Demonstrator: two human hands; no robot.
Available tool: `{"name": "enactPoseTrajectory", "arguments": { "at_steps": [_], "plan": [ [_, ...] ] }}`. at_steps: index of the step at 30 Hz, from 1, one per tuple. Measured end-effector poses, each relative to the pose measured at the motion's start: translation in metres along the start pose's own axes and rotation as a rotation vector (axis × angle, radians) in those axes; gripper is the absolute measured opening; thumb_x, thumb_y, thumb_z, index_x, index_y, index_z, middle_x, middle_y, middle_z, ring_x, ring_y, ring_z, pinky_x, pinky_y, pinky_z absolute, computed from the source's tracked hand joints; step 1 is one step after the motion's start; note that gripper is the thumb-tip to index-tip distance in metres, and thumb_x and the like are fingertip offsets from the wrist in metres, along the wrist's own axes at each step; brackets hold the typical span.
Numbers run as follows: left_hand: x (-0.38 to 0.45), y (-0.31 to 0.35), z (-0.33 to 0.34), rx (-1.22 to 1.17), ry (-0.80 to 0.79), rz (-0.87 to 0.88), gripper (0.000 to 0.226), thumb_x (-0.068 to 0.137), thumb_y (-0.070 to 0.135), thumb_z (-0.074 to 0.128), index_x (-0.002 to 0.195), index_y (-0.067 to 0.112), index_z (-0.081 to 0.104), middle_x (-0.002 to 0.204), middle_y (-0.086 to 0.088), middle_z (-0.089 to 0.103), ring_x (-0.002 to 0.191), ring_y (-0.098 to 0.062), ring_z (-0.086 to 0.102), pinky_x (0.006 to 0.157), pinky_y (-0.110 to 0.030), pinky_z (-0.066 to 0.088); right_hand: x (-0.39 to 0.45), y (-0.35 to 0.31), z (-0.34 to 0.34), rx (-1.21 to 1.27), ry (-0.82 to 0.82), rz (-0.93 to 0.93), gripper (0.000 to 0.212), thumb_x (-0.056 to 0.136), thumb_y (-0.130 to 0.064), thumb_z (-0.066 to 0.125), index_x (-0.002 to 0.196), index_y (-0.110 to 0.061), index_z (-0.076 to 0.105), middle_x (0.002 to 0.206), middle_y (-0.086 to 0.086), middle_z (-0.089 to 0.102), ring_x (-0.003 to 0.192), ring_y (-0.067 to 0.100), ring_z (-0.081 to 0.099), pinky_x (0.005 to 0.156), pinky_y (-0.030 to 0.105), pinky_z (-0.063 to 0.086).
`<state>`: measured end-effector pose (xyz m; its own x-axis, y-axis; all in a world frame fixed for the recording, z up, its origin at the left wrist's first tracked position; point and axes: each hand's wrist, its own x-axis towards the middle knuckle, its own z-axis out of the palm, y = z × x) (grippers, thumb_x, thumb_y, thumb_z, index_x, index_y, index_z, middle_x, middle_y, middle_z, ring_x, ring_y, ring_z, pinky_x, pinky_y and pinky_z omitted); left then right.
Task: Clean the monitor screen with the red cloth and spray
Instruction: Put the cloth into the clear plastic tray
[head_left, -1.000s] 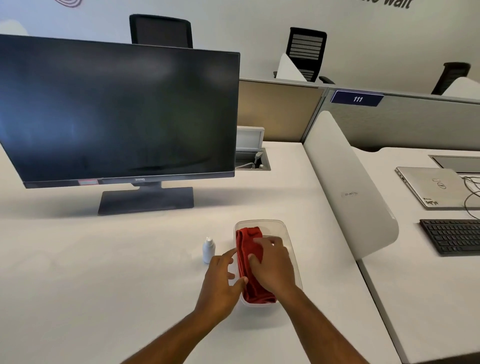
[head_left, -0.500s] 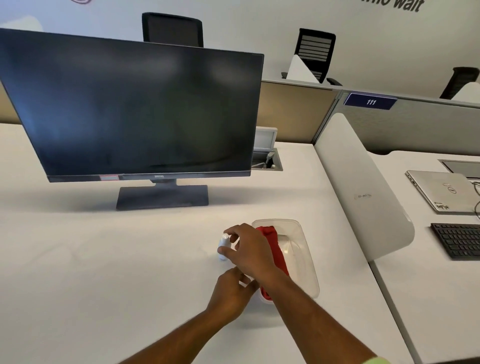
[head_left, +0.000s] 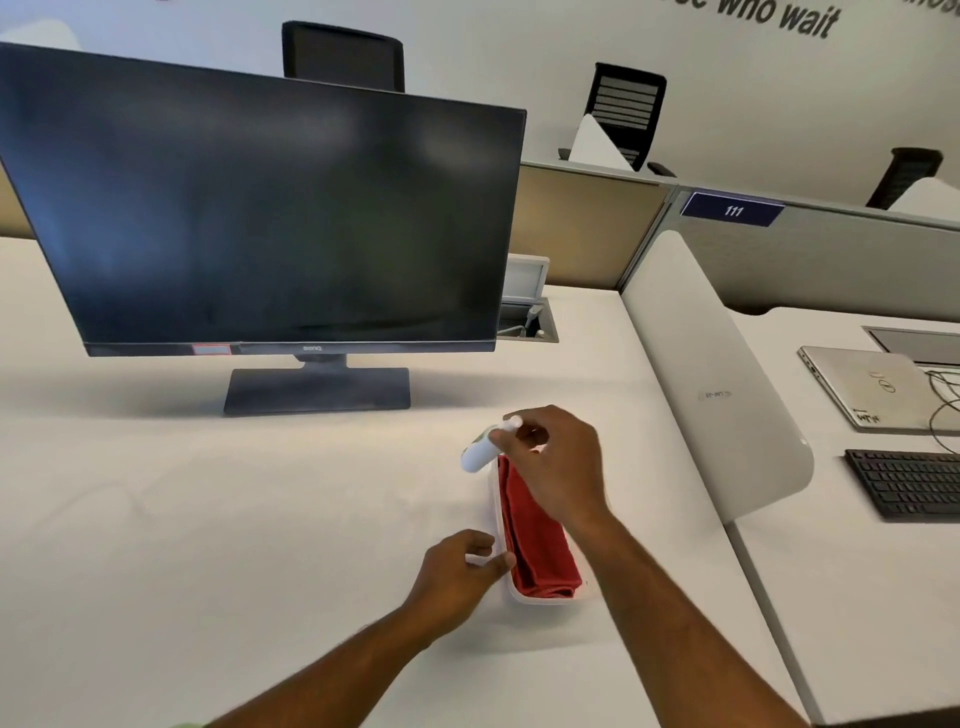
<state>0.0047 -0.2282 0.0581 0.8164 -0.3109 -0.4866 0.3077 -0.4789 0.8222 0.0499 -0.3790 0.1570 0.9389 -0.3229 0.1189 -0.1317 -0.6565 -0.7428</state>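
Observation:
A dark monitor (head_left: 270, 218) stands on its stand at the back left of the white desk (head_left: 208, 519), its screen off. My right hand (head_left: 556, 462) holds a small white spray bottle (head_left: 480, 449) tilted above the desk, just off the far end of a clear plastic tray (head_left: 506, 582). The folded red cloth (head_left: 535, 540) lies in that tray. My left hand (head_left: 457, 577) rests against the tray's left rim with its fingers curled, pinching the edge.
A white curved divider (head_left: 711, 374) rises right of the tray. Beyond it lie a closed laptop (head_left: 862, 389) and a black keyboard (head_left: 909, 483). A cable hatch (head_left: 527, 322) opens behind the monitor. Office chairs stand behind the partitions.
My right hand left the cloth, took hold of the spray bottle beside the tray and lifted it off the desk. My left hand stayed at the tray's left rim.

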Motion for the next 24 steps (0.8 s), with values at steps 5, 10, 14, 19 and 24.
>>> {"name": "enactPoseTrajectory", "arguments": {
  "at_steps": [5, 10, 14, 19, 24],
  "plan": [
    [-0.005, 0.005, 0.002, -0.173, -0.029, -0.038, 0.04, 0.087, 0.044, 0.072, 0.119, 0.023, 0.062, 0.116, 0.004, 0.066, 0.096, -0.016, 0.07, 0.084, -0.034, 0.062, 0.004, 0.027, -0.05, -0.02, 0.116, 0.015, 0.021, 0.088, -0.032, 0.088, 0.104, -0.02, 0.08, 0.095, -0.012, 0.075, 0.083, 0.001, 0.07, 0.073, 0.016, 0.052],
    [-0.007, 0.007, 0.003, -0.184, -0.011, -0.037, 0.04, 0.088, 0.043, 0.071, 0.121, 0.021, 0.062, 0.115, 0.004, 0.067, 0.093, -0.016, 0.072, 0.082, -0.033, 0.062, 0.003, 0.063, -0.058, -0.135, 0.11, 0.069, 0.021, 0.091, -0.03, 0.085, 0.106, -0.017, 0.081, 0.1, -0.004, 0.078, 0.081, 0.007, 0.069, 0.072, 0.014, 0.047],
    [-0.009, 0.009, 0.003, -0.182, -0.007, -0.016, 0.036, 0.09, 0.04, 0.07, 0.119, 0.02, 0.063, 0.115, 0.003, 0.067, 0.093, -0.016, 0.072, 0.084, -0.036, 0.062, -0.001, 0.083, -0.047, -0.233, 0.066, 0.095, 0.018, 0.094, -0.029, 0.081, 0.107, -0.016, 0.081, 0.103, -0.001, 0.079, 0.091, 0.018, 0.072, 0.082, 0.031, 0.056],
    [-0.014, 0.013, 0.003, -0.209, -0.008, -0.022, 0.036, 0.093, 0.033, 0.069, 0.123, 0.015, 0.062, 0.118, -0.001, 0.066, 0.1, -0.02, 0.07, 0.087, -0.037, 0.061, -0.003, 0.102, -0.034, -0.253, 0.062, 0.134, 0.018, 0.097, -0.03, 0.078, 0.11, -0.017, 0.079, 0.106, -0.001, 0.078, 0.093, 0.019, 0.073, 0.082, 0.027, 0.05],
    [-0.017, 0.016, 0.003, -0.216, -0.005, -0.03, 0.035, 0.093, 0.033, 0.068, 0.123, 0.017, 0.061, 0.119, 0.0, 0.065, 0.104, -0.02, 0.068, 0.089, -0.037, 0.06, 0.0, 0.108, -0.031, -0.285, 0.073, 0.116, 0.019, 0.098, -0.033, 0.076, 0.109, -0.018, 0.079, 0.105, -0.001, 0.077, 0.089, 0.017, 0.071, 0.078, 0.026, 0.047]
  ]
}}
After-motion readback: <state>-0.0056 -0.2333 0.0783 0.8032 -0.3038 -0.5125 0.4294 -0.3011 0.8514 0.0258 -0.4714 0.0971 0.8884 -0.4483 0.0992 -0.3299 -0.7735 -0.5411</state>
